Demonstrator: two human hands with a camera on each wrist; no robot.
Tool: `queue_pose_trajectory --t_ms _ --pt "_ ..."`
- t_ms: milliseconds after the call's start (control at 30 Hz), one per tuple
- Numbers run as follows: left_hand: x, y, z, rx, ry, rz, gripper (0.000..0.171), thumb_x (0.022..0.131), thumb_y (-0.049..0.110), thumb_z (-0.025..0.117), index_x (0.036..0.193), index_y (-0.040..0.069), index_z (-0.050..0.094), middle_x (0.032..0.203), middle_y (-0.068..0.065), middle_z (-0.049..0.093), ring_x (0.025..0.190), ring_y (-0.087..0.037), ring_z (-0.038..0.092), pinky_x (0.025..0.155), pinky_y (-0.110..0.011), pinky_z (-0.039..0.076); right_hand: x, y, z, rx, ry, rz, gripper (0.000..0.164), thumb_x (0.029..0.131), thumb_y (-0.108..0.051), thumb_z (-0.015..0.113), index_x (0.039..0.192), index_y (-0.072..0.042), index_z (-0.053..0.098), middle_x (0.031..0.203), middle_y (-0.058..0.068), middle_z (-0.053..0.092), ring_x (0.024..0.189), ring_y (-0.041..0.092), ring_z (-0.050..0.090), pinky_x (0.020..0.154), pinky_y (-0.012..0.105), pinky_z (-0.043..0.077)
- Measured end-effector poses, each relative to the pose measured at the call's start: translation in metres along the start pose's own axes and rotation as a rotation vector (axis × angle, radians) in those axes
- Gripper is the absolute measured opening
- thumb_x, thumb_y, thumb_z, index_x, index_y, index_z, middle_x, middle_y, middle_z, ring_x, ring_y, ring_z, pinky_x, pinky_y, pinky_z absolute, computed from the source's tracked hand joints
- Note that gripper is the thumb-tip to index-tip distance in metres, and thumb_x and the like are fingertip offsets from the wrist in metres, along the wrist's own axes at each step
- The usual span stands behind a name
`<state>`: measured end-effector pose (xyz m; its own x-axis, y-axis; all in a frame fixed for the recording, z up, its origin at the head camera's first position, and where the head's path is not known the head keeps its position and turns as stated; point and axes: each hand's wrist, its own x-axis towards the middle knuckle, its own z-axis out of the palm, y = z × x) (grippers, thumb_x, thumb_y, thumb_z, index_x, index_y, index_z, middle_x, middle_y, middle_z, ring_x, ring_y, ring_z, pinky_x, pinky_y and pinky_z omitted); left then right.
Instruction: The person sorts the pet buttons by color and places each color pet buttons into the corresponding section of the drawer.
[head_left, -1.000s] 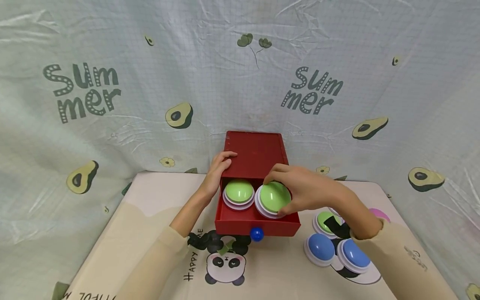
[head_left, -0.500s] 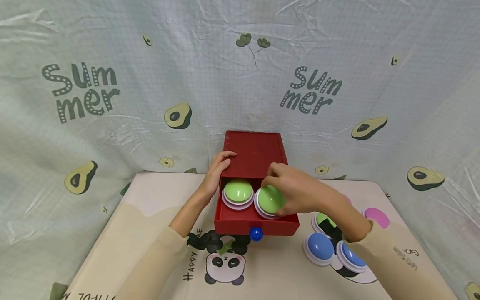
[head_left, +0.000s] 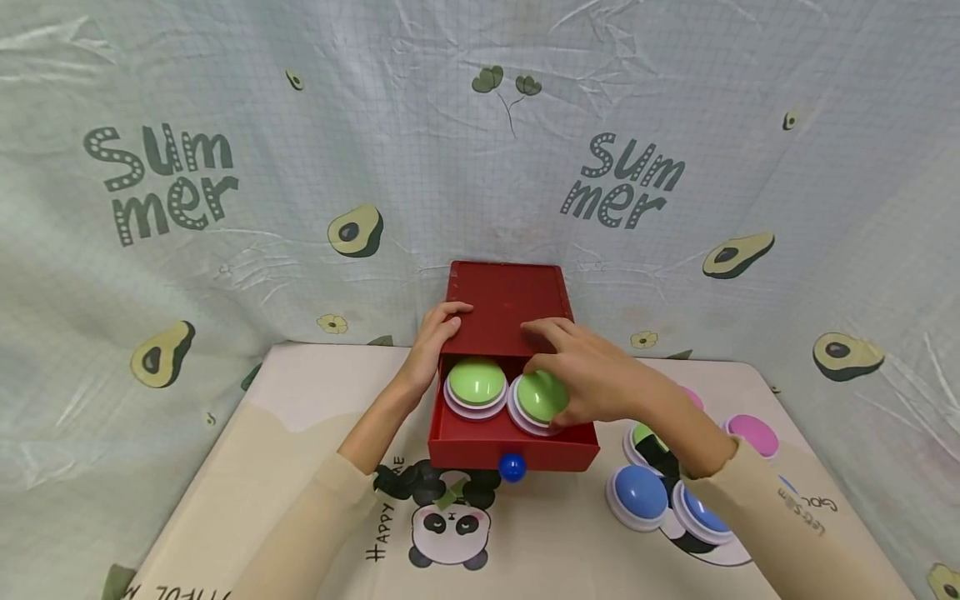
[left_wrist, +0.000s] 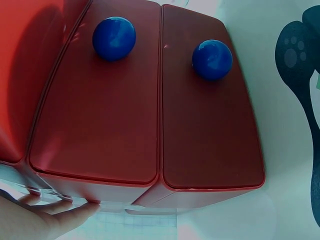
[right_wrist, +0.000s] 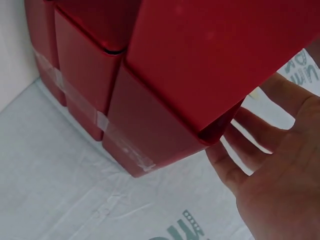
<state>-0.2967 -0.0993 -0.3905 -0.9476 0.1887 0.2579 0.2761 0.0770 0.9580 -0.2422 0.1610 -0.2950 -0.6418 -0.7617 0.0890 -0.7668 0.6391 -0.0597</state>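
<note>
A red drawer cabinet (head_left: 510,304) stands against the backdrop with its top drawer (head_left: 480,457) pulled out by a blue knob (head_left: 512,467). Two round push buttons with green domes and white bases sit inside. My right hand (head_left: 592,375) spans the right green push button (head_left: 538,393), thumb on its near side and index finger on its far edge, while the other fingers reach out above. To its left lies the other green push button (head_left: 477,383), untouched. My left hand (head_left: 433,343) rests on the cabinet's left top edge; its fingers also show in the left wrist view.
Right of the cabinet, blue push buttons (head_left: 639,493), a pink one (head_left: 753,435) and a partly hidden green one (head_left: 641,436) lie on the printed tablecloth (head_left: 330,400). Lower drawers with blue knobs (left_wrist: 114,39) appear in the left wrist view. A patterned cloth (head_left: 420,150) hangs behind.
My right hand has shifted slightly left with the right green push button, which now sits closer to the left one. Its upper fingers have straightened. The left hand stays put.
</note>
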Motion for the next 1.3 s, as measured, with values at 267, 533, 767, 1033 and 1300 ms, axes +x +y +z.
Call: queue_pose_trajectory --t_ms 267,533,767,1033,1300 --pt "0.002 0.0 0.001 -0.001 0.003 -0.001 0.042 0.106 0.028 0.039 0.141 0.012 0.055 0.158 -0.012 0.033 0.147 -0.03 0.027 0.12 -0.052 0.022 -0.005 0.0 0.002 -0.003 0.049 -0.026 0.047 0.072 -0.027 0.093 0.115 -0.02 0.077 0.139 0.009 0.058 0.131 0.028 0.051 0.107 0.05 0.049" --pt "0.002 0.001 0.002 0.007 0.007 0.0 0.042 0.106 0.028 0.039 0.141 0.012 0.055 0.157 -0.012 0.034 0.146 -0.029 0.028 0.12 -0.051 0.022 -0.007 0.0 0.002 -0.027 0.056 -0.031 0.036 0.073 -0.021 0.093 0.107 -0.023 0.08 0.106 -0.002 0.062 0.097 0.014 0.057 0.084 0.032 0.053" --pt "0.002 0.001 0.002 0.002 0.006 -0.012 0.042 0.106 0.03 0.039 0.142 0.013 0.054 0.159 -0.011 0.031 0.147 -0.03 0.027 0.119 -0.053 0.023 -0.005 0.0 0.0 0.054 -0.004 -0.013 0.031 0.079 -0.013 0.088 0.109 -0.018 0.079 0.095 -0.003 0.064 0.082 0.009 0.06 0.075 0.024 0.056" --pt "0.003 0.001 0.003 0.004 0.011 -0.008 0.042 0.106 0.029 0.039 0.141 0.013 0.055 0.158 -0.011 0.032 0.146 -0.029 0.028 0.118 -0.051 0.024 -0.001 0.005 0.008 0.032 0.077 -0.015 0.018 0.081 -0.009 0.086 0.097 -0.016 0.08 0.089 -0.003 0.07 0.077 0.01 0.063 0.072 0.026 0.058" --pt "0.003 0.001 0.003 0.008 0.01 0.004 0.042 0.106 0.027 0.039 0.142 0.011 0.054 0.157 -0.013 0.034 0.146 -0.029 0.029 0.119 -0.049 0.023 0.002 0.009 0.014 0.009 0.167 -0.026 0.016 0.081 -0.002 0.083 0.093 -0.013 0.082 0.082 -0.001 0.072 0.072 0.012 0.064 0.07 0.026 0.059"
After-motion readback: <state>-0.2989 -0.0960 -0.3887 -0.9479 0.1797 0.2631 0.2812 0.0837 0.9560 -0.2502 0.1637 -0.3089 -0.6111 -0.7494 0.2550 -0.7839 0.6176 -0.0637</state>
